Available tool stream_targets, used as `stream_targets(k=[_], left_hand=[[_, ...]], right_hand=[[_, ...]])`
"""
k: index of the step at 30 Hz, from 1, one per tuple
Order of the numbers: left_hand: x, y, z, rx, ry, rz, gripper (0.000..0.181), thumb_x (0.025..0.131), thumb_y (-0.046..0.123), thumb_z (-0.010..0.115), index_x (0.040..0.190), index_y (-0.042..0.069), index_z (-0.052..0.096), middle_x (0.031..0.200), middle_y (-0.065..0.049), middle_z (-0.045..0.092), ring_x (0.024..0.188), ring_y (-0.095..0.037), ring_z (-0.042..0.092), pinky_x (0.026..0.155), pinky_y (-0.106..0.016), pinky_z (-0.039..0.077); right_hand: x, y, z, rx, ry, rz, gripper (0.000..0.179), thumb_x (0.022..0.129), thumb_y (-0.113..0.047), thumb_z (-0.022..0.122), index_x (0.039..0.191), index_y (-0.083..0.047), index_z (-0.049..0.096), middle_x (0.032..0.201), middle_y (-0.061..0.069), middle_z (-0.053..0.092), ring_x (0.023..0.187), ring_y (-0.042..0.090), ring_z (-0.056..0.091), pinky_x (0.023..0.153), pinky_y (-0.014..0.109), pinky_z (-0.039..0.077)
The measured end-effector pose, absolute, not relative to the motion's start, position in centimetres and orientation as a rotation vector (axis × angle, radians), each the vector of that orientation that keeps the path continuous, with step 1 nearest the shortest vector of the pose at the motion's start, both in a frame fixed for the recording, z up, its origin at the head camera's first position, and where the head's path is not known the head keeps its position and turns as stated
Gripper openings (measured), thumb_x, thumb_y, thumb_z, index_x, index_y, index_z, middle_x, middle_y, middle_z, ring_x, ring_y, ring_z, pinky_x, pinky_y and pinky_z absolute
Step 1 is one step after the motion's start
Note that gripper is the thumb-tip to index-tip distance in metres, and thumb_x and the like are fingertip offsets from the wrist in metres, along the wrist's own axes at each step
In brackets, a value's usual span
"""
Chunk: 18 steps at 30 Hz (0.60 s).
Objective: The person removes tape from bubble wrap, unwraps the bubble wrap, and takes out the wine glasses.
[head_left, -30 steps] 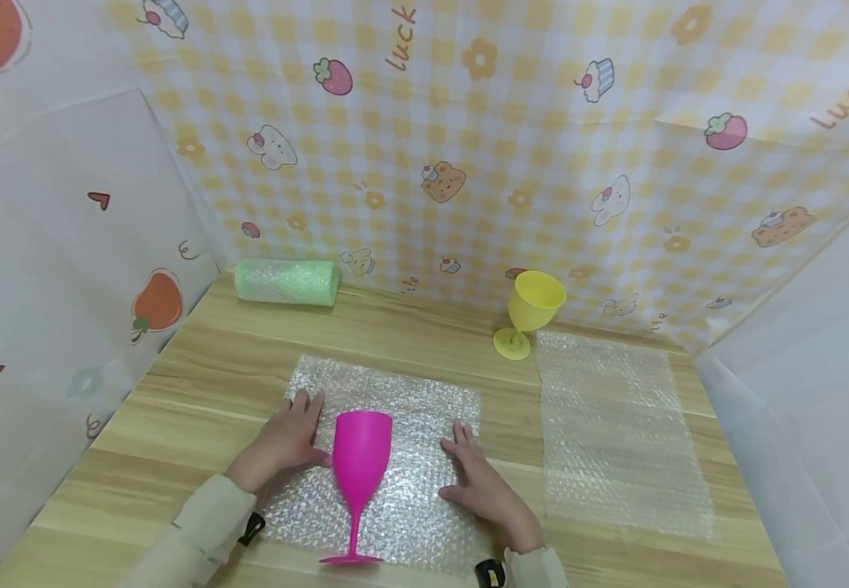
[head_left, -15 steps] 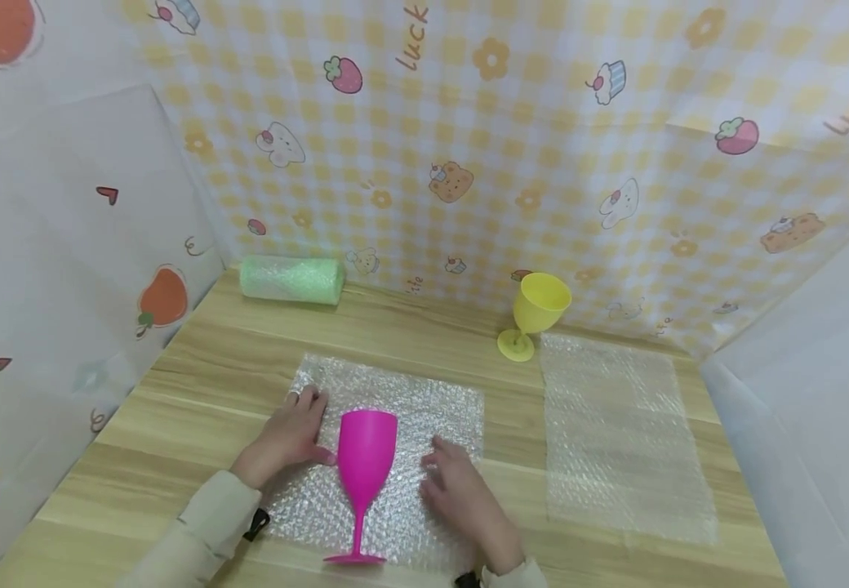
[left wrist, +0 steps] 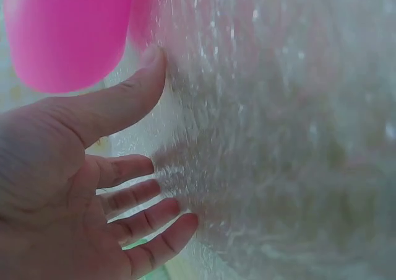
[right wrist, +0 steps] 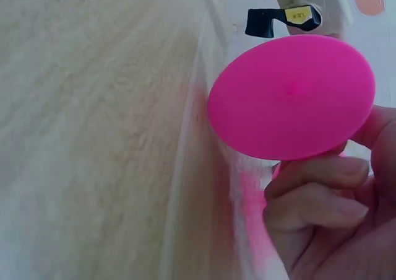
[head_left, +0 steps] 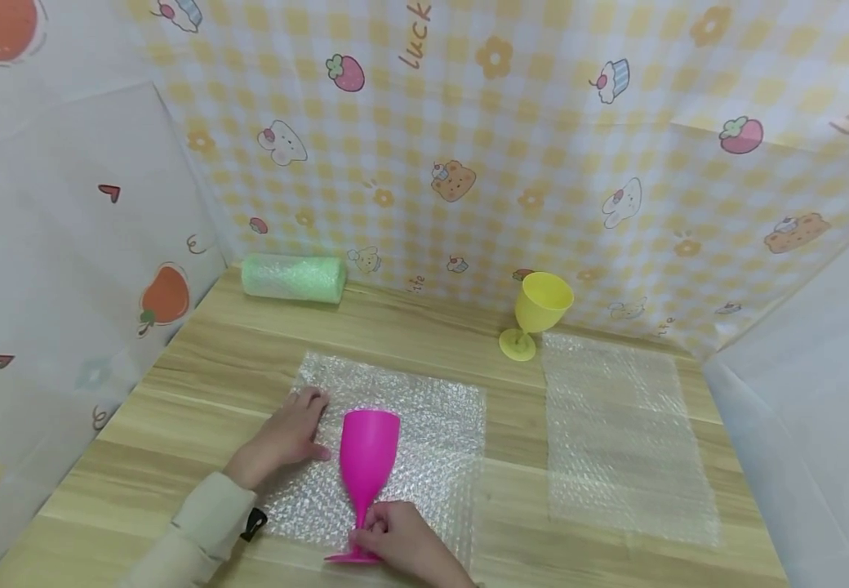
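Note:
A pink goblet lies on its side over a sheet of bubble wrap, rim away from me and foot by the sheet's near edge. My right hand pinches its stem just above the foot. In the right wrist view the round foot faces the camera, with curled fingers behind it. My left hand rests on the sheet's left side, fingers spread and holding nothing. The left wrist view shows its thumb near the goblet's bowl, on the wrap.
A yellow goblet stands upright at the back. Right of it, a second bubble wrap sheet lies flat on the wooden table. A green-tinted roll of bubble wrap lies at the back left, against the checked cloth.
My right hand has come from the sheet's right edge, left and toward me, and now grips the pink goblet's stem. My left hand stays nearly still, its thumb slightly farther from the bowl.

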State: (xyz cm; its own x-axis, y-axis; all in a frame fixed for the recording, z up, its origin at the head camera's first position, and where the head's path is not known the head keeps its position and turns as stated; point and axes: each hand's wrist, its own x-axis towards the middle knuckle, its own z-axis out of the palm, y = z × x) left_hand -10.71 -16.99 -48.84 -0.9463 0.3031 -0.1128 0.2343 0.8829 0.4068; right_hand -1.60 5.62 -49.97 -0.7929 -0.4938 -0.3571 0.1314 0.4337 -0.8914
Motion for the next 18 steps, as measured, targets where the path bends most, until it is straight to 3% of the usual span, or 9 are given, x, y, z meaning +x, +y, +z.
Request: stream_targets(k=[7,12,18], left_hand=[[-11.0,-17.3,-48.7,0.408,2.826,0.582,0.096,0.059,0.03,0.084,0.134,-0.01,0.039,0.132,-0.028,0.04,0.119,-0.047,0.039,0.093,-0.057,0.044],[-11.0,-17.1,-48.4,0.373,2.788,0.559,0.095,0.062,0.031,0.083,0.135,-0.009,0.038,0.133,-0.026,0.039,0.116,-0.044,0.04,0.086,-0.052,0.049],[-11.1,-17.2,-47.9,0.376,2.768,0.574,0.093,0.062,0.031,0.083,0.136,-0.007,0.039,0.134,-0.024,0.039,0.112,-0.04,0.041,0.084,-0.049,0.05]], right_hand=[[-3.6,7.6,-48.3,-0.288,2.124,-1.515,0.015,0.084,-0.019,0.065,0.085,-0.005,0.06,0.066,-0.005,0.054,0.058,0.003,0.048,0.052,0.016,0.044],[-8.1,10.1,-46.5,-0.277,2.341,-1.558,0.019,0.086,-0.013,0.062,0.096,0.003,0.06,0.072,0.009,0.061,0.06,0.011,0.056,0.052,0.022,0.052],[-13.9,13.2,-45.7,-0.158,2.522,-1.635,0.021,0.089,-0.011,0.059,0.099,0.008,0.057,0.082,0.021,0.065,0.071,0.025,0.064,0.065,0.033,0.057]])
